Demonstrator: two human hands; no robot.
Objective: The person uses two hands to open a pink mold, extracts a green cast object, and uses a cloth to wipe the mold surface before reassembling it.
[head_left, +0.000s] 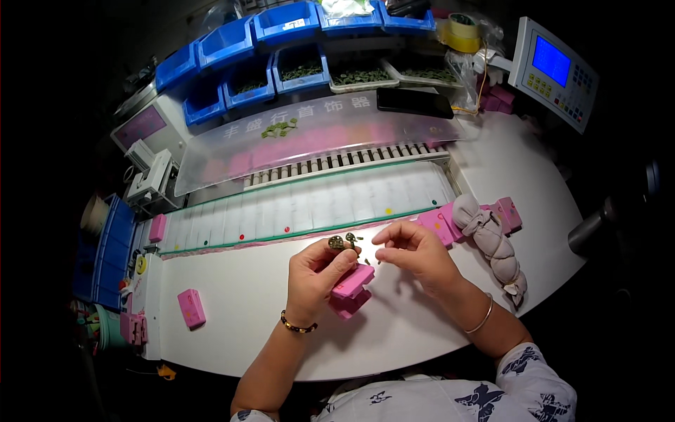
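Note:
My left hand [316,274] is closed round a pink block [354,280], which looks like a mould with a gap between its upper and lower halves. Dark green pieces with round, dotted heads [337,243] show at its thumb and fingertips. My right hand [420,254] hovers just to the right, its fingers curled and the thumb a little apart from the index finger. A tiny dark green bit [380,262] shows below the right thumb tip; whether the hand touches it I cannot tell. More small bits [367,261] lie between the hands.
Another pink block [190,308] lies on the white table [239,309] at left. Pink blocks [439,224] and a knotted cloth [492,246] sit at right. Behind are a green-edged glass strip [281,211], rollers [337,158], a phone [415,103], blue bins [299,68] and a control panel [552,70].

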